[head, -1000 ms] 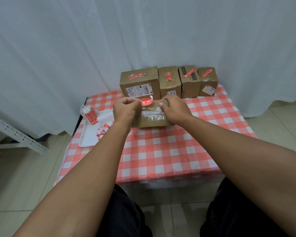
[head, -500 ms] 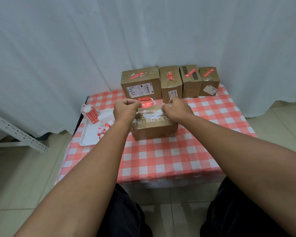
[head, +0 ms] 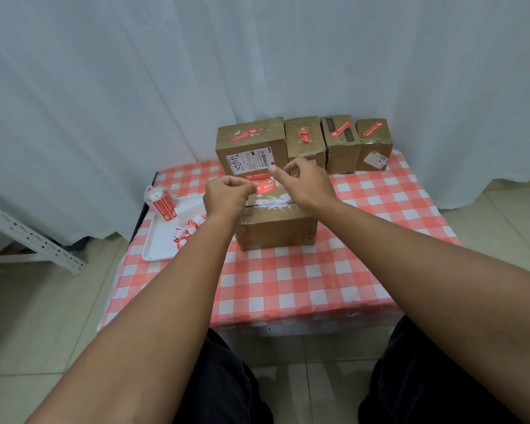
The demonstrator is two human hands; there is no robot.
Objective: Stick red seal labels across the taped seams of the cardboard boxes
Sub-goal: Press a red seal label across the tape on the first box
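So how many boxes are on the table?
5. Four stand in a row at the back by the curtain. One sits in front, under the hands. None seems hidden.

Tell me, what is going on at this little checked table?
A person is sealing brown cardboard boxes. The left hand pinches one end of a red seal label above the nearest cardboard box, not yet stuck on its taped seam. The right hand hovers beside it. Four boxes behind already carry labels.
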